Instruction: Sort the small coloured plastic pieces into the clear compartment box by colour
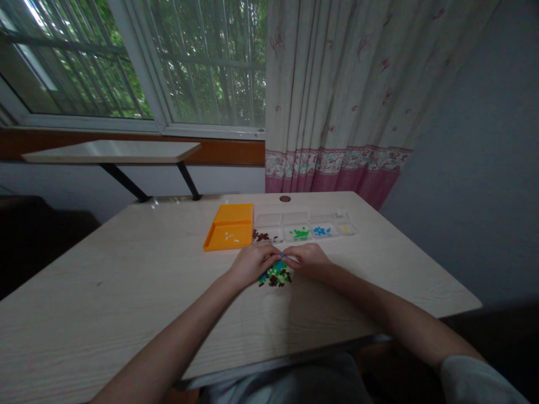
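Observation:
My left hand (255, 262) and my right hand (309, 259) meet above the middle of the table. Between their pinched fingertips is a small blue piece (282, 256), perhaps a toy brick, too small to name surely. Right below the fingers lies a mixed pile of tiny pieces (275, 276) in green, blue, brown and pale yellow. Beyond my hands stands a clear compartment tray (283, 217); its front compartments hold brown pieces (261, 236), green pieces (301, 233), blue pieces (321, 231) and a few yellow ones (346, 229).
Left of the tray sits an open orange case (232, 213) with several pale pieces (229, 235) inside. A raised shelf (126, 150) on black legs stands at the table's back left. The wooden table (147, 286) has a round brown cap (285, 198) near its back edge.

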Tool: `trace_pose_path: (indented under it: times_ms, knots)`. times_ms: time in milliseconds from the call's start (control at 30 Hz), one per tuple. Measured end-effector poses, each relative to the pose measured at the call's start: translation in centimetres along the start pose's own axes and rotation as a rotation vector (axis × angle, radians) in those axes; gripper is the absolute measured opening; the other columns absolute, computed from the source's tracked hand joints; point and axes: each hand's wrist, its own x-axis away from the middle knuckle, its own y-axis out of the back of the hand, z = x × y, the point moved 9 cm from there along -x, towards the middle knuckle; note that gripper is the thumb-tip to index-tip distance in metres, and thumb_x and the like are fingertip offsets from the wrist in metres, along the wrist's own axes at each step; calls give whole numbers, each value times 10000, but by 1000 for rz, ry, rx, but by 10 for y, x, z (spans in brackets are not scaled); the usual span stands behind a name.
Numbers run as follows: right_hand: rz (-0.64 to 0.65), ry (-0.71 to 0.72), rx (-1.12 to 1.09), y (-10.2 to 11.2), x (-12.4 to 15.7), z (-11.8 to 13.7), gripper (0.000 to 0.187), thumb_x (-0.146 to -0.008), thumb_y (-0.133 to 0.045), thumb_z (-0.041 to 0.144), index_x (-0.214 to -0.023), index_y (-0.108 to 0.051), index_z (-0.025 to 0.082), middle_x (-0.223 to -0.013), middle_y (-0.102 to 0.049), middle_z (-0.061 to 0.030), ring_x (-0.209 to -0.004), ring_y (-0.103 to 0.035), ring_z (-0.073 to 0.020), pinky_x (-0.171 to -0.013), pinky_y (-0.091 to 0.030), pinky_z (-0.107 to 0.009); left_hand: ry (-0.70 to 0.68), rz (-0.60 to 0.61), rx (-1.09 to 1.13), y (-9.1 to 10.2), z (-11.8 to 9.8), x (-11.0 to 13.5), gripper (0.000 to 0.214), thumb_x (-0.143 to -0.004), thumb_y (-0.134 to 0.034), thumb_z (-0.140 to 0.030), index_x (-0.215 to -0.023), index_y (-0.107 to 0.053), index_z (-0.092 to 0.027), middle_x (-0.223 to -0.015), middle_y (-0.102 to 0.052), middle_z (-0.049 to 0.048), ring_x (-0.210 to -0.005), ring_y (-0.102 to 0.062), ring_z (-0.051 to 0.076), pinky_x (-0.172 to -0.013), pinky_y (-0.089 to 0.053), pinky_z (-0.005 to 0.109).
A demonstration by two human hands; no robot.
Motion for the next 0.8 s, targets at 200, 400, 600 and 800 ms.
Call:
trace_pose_path:
  times_ms: [200,400,600,800]
  knots:
    - [-69,18,-9,10,0,-9,241,-810,-466,363,-888,-653,233,-763,-685,4,-587,-580,-87,-588,-379,-178,43,90,-1,-2,19,1,231,-829,-447,-302,-927,-628,-197,-882,-627,37,-834,-558,151,-722,-416,230]
    - [-159,-15,-6,29,0,-18,296,-820,-441,390,-908,-655,205,-676,-665,-12,-568,-572,-93,-589,-378,-177,33,178,-24,-12,24,1,215,-810,-462,-291,-842,-638,-171,-788,-629,39,-755,-557,142,-691,-412,223]
    - [-183,-46,-1,39,1,-21,304,-819,-439,398,-914,-656,208,-640,-646,-9,-546,-550,-89,-585,-368,-179,-4,191,-9,-12,17,0,210,-817,-451,-259,-825,-639,-168,-801,-626,43,-780,-552,142,-710,-408,223]
    - [-226,-49,2,46,2,-22,311,-819,-437,396,-918,-660,204,-600,-627,-8,-509,-524,-82,-565,-363,-177,17,180,-7,-14,27,0,208,-821,-439,-249,-826,-628,-163,-779,-617,47,-749,-549,142,-690,-409,225]
